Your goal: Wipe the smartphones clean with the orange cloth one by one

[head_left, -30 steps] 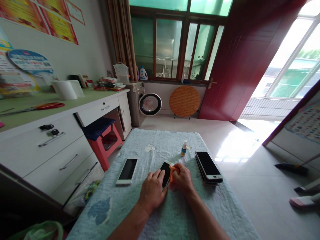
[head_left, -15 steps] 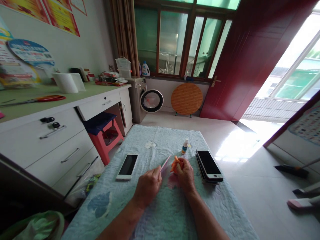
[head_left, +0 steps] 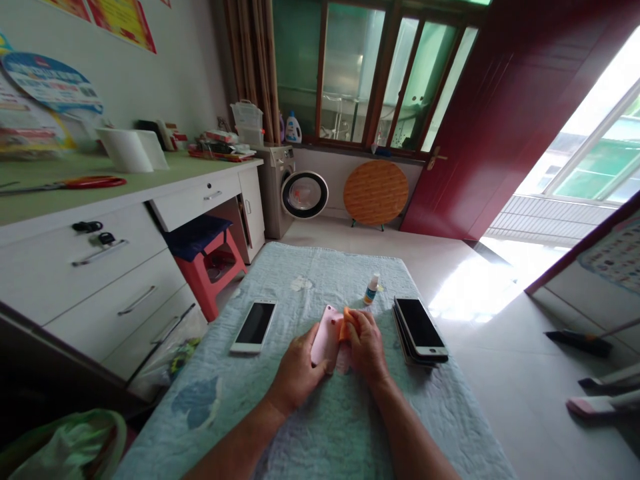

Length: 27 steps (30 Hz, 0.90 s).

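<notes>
A pink smartphone (head_left: 326,337) is held in my left hand (head_left: 299,363), its back facing me and tilted up, fingers and thumb along its left and lower edges. My right hand (head_left: 367,343) grips an orange cloth (head_left: 346,325), which touches the phone's right edge. A small spray bottle (head_left: 371,290) with a white cap stands just beyond my right hand. To the left lies a white smartphone (head_left: 254,327) with its dark screen up. On the right rests a stack of phones (head_left: 420,330), the top one white-framed with a black screen.
A pale blue quilted cloth (head_left: 225,427) covers the table. Left of it stand a red stool (head_left: 213,267) and a white drawer desk (head_left: 110,280). A bin (head_left: 113,433) is at the lower left. Beyond are a washing machine (head_left: 275,200) and a round wooden tabletop (head_left: 375,193).
The pink phone has turned from edge-on to showing its back. My right hand has brought the orange cloth against its right edge. The view has shifted slightly.
</notes>
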Available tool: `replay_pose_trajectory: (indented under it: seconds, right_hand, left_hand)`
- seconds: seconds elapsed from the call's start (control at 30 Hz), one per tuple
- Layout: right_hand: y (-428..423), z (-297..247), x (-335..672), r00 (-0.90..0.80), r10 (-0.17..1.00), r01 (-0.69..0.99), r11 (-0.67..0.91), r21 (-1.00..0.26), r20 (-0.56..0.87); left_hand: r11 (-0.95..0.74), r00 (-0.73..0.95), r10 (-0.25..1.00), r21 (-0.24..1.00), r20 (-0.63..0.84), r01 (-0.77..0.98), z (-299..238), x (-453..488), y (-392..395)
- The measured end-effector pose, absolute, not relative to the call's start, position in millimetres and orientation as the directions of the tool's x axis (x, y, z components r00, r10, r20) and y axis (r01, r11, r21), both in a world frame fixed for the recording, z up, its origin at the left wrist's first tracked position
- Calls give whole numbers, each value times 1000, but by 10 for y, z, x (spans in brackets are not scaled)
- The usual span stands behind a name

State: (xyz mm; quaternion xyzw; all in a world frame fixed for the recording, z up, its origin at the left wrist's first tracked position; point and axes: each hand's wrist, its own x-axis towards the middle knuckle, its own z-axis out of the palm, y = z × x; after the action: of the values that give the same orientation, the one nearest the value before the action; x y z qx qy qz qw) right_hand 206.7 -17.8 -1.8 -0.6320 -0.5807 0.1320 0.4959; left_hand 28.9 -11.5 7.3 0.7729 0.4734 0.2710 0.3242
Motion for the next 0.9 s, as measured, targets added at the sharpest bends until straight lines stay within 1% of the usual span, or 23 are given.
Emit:
replay_pose_trajectory:
  seconds: [0.13,0.23,0.3,0.37,0.4,0.53,0.67,0.77,0.9]
  right_hand:
    - [-169,-1,1965,155,904,710,179,-681,398]
    - [-214,46,1845,60,933,767,185,-614,356]
    - [-277,100,1758,-13,945,774,217,-595,328]
    - [-357,165,1684,-142,950,764,283,-580,277]
    - [-395,197,1656,-179,951,765,296,-572,253]
    - [-475,272,1626,-264,942,750,335,-571,207]
    - [-420,224,1711,-228,949,732,314,-605,217]
    - [-333,143,1818,-151,954,730,283,-622,258]
    - [-202,43,1943,-5,959,779,181,-600,283]
  left_hand:
    - [-400,428,894,673,136,622,66,271,-128]
    - [-411,452,884,665,122,623,74,267,-128]
    - [-412,455,881,680,129,607,70,263,-122]
    - [-419,446,882,691,154,589,52,255,-113]
    - [-424,443,881,692,166,584,40,249,-109]
    - [-451,463,869,665,175,595,-4,227,-96]
    - [-452,461,872,637,166,625,12,223,-106]
    - [-421,441,889,600,123,680,70,226,-127]
    - [-390,418,905,556,82,734,150,231,-152]
